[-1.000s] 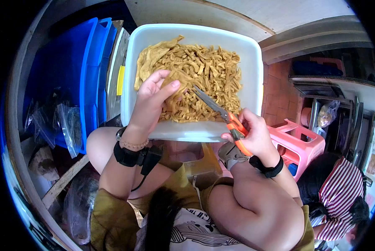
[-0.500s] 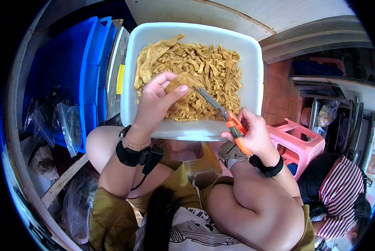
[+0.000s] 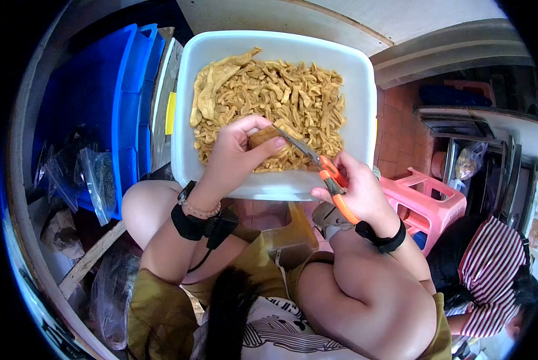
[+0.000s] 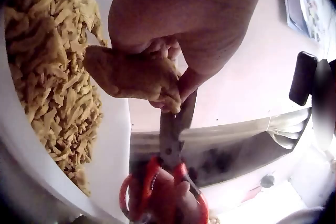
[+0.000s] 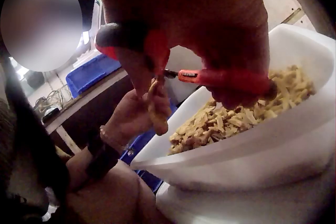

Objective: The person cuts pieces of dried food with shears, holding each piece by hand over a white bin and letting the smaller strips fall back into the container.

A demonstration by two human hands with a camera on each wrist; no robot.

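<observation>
My left hand (image 3: 234, 155) pinches a soft golden-brown folded piece (image 4: 128, 74), seemingly food, between thumb and fingers over the white tub (image 3: 362, 72). In my right hand (image 3: 365, 191) are orange-handled scissors (image 3: 303, 148), with fingers and thumb through the handle loops. The blades point up and left, their tips at the piece beside the left thumb. Cut strips (image 3: 305, 93) of the same golden-brown stuff fill much of the tub floor. Larger uncut pieces (image 3: 208, 93) lie along its left side. In the right wrist view the piece (image 5: 156, 111) hangs down from the left fingers.
Blue bins (image 3: 131, 90) stand to the left, with clear plastic bags (image 3: 98, 180) by them. A pink stool (image 3: 428, 201) is at the right, near another person in a striped top (image 3: 491, 282). My knees are close below the tub's near edge.
The left hand has moved right and toward me with the piece, which now shows more folded. The scissors have shifted slightly with it, their tips staying at the piece.
</observation>
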